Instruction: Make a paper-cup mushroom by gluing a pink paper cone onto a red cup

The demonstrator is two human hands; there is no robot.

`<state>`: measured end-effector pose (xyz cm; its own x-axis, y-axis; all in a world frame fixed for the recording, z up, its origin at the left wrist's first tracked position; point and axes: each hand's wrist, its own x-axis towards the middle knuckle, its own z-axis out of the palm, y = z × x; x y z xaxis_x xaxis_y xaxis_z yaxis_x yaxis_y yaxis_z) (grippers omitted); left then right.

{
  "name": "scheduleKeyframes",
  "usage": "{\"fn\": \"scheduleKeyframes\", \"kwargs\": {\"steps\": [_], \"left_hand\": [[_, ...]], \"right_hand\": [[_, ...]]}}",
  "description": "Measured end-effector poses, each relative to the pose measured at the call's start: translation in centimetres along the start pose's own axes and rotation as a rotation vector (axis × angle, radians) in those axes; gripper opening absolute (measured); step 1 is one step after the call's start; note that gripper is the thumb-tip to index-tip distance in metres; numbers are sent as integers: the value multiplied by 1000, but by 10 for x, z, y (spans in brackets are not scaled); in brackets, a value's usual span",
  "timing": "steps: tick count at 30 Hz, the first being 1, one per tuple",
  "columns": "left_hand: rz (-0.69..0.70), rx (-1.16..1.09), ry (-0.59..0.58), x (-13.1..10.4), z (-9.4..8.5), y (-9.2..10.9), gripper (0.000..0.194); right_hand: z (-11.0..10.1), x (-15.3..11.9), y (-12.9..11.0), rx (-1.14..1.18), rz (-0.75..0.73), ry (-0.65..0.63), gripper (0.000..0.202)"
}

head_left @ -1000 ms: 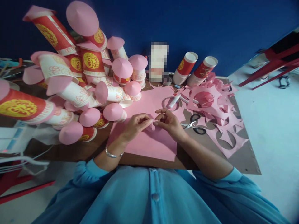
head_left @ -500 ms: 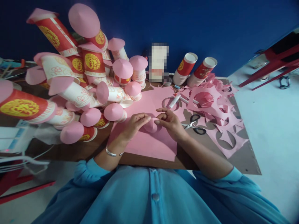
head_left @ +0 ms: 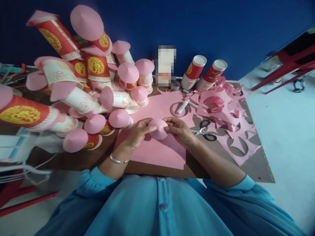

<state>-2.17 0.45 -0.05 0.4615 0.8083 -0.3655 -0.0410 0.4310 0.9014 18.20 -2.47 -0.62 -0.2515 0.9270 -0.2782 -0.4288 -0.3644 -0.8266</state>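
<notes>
A small pink paper cone [head_left: 158, 131] is held between my two hands above pink sheets [head_left: 162, 154] lying on the table. My left hand [head_left: 141, 131] grips its left edge, thumb on top and fingers behind. On the right edge, my right hand [head_left: 177, 130] pinches the same cone. Black-handled scissors [head_left: 200, 131] lie partly open to the right of my right hand. A roll of tape [head_left: 176, 109] and a white tube [head_left: 183, 106] rest beyond my hands.
Several paper cups with pink cone tops [head_left: 98, 67] crowd the left side. Two stacks of cups [head_left: 193, 73] stand by the blue wall. Cut pink scraps [head_left: 221, 105] cover the right side of the brown table [head_left: 264, 173].
Both hands have shifted their hold to opposite edges of the cone. The right fingers, raised before, are now drawn in behind it, and more of the cone's surface shows.
</notes>
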Motion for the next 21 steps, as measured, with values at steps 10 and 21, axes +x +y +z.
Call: {"fn": "scheduleKeyframes", "kwargs": {"steps": [10,21], "left_hand": [[6,-49,-30,0,-1,0,29],[-57,-206,-44,1,6,6,42]], "right_hand": [[0,0,2,-47,33,21,34],[1,0,2,24,8,52,32]]}}
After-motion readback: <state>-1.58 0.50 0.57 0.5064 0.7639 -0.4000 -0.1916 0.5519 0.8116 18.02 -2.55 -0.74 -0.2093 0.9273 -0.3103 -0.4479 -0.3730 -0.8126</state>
